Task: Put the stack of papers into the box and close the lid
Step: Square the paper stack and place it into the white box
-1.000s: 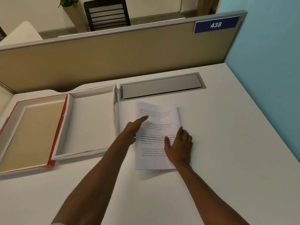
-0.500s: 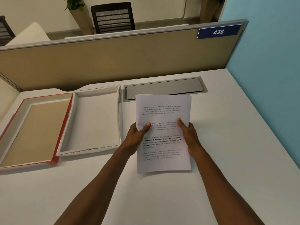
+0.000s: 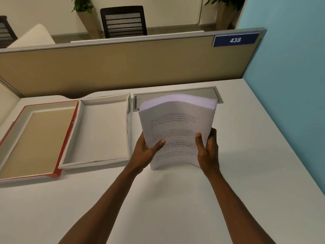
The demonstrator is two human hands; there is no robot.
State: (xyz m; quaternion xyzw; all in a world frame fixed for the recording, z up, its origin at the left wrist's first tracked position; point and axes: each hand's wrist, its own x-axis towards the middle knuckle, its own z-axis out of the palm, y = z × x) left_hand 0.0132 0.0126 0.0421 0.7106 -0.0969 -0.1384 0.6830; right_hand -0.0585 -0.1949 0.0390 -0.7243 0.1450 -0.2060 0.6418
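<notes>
Head view: left hand (image 3: 144, 152) & right hand (image 3: 208, 150) grip stack of papers (image 3: 177, 131) by its sides, thumbs pressed on top page, raised above desk (image 3: 175, 199); open box (image 3: 103, 131) sits just left; lid (image 3: 35, 138) beside it.

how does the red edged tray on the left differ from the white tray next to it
The red-edged tray has red outer walls and a tan floor; the white tray is white throughout. The red-edged tray lies farther left, away from the stack of papers; the white tray sits beside it. Both lie open, face up and empty on the desk.
</notes>
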